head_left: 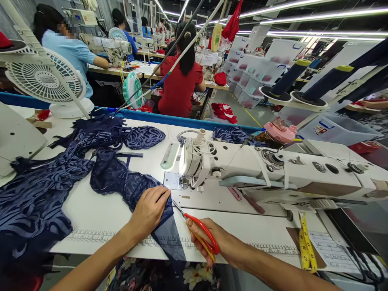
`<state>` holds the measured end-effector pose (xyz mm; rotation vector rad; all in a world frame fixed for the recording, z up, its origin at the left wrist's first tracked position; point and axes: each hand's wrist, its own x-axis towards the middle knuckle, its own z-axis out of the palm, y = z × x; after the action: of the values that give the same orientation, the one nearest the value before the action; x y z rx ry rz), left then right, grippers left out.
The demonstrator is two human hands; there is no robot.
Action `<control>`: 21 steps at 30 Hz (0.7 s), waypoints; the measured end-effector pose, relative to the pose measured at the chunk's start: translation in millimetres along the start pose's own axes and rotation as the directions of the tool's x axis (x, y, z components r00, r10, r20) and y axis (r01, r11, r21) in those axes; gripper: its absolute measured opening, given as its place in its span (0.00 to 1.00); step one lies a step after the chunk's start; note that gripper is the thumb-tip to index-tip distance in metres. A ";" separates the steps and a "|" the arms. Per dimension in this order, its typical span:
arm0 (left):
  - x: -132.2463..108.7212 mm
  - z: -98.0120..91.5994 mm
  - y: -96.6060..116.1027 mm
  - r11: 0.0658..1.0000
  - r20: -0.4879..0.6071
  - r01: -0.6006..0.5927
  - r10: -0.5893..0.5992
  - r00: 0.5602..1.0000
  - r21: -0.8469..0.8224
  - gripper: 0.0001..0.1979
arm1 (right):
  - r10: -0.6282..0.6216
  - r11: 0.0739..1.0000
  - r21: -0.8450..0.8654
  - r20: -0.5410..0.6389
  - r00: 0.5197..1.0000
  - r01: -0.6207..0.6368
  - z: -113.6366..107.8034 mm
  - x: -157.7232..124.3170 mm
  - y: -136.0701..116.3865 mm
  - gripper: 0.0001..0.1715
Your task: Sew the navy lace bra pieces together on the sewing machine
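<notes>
Flowered cloth point(197, 277) covers the lap at the bottom edge, between two bare forearms. Beyond it spreads a white table point(87, 210), a ruler scale printed along its front, and over its right half stands a white sewing machine point(242, 165), head toward the middle. Heaped at the left is a pile of navy patterned pieces point(36, 198). Smaller than that, a navy lace bra point(106, 173) lies on the table between pile and machine, partly just left of the needle plate point(172, 180). Its long axis slants from upper left to lower right, ending beneath the left hand point(151, 208), whose fingers are bunched together on that end; sheer navy fabric point(174, 238) trails from there over the table's front edge. The right hand point(209, 238) is curled around red-and-orange-handled scissors point(200, 223), which point up and left at the bra's held end, handles toward the lower right.

The left hand hides its own hold on the lace; whether the blades are parted is hard to make out. The left edge cuts off the pile.

Counted: two nearer co-workers, in light blue point(65, 46) and red point(180, 87), those farther back too small to number; two yellow-topped thread cones point(291, 76); one bra; one pair of scissors; one yellow tape measure point(306, 242).
</notes>
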<state>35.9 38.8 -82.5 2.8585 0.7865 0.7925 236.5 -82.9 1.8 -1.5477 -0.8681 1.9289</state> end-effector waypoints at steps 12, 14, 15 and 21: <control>3.3 -9.0 4.6 1.000 -0.068 0.014 -0.013 0.998 0.006 0.18 | -0.015 0.984 -0.175 -0.211 0.977 -0.023 -20.5 2.6 9.7 0.34; -2.7 -21.3 18.4 0.999 -0.127 0.036 -0.036 0.991 -0.001 0.17 | -0.143 0.857 -0.511 -0.359 0.922 -0.066 -40.0 -1.8 2.2 0.29; -8.0 -28.2 27.0 0.998 -0.124 0.052 -0.056 0.991 -0.032 0.16 | -0.245 0.717 -0.686 -0.414 0.876 -0.124 -51.4 -3.0 -1.6 0.25; -46.3 -66.9 42.3 0.845 0.215 0.531 -0.509 0.833 -0.058 0.11 | -0.409 0.201 -0.867 -0.496 0.766 -0.455 -105.4 6.6 -4.0 0.17</control>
<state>-12.2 -25.1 -37.6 2.3765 1.3532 0.4575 337.9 -58.4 -14.7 -2.6836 -1.9084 0.3376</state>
